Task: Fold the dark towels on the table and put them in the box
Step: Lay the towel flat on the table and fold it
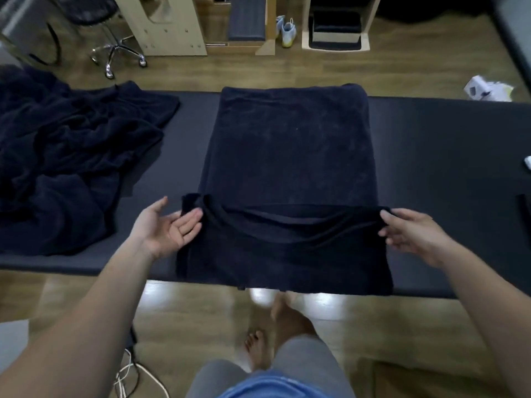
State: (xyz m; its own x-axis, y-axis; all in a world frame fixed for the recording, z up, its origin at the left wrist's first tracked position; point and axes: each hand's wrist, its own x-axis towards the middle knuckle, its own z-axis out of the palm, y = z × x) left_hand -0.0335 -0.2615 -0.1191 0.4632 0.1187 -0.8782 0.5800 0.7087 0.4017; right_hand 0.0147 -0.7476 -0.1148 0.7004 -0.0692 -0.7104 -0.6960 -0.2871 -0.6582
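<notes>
Right hand [408, 234] pinches the towel [287, 156] corner; left hand [169, 225] lies open. Regrip, carry both corners evenly toward 12 o'clock.

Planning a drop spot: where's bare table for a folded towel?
Widest bare table lies right of the spread towel, up to small items at the right edge. A narrower strip separates it from the towel pile. The left end is crowded.

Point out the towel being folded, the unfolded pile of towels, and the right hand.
towel being folded [287, 156], head view, on its flat middle spread over the table.
unfolded pile of towels [66, 156], head view, on the crumpled heap's centre.
right hand [408, 234], head view, on the back of the hand.
</notes>
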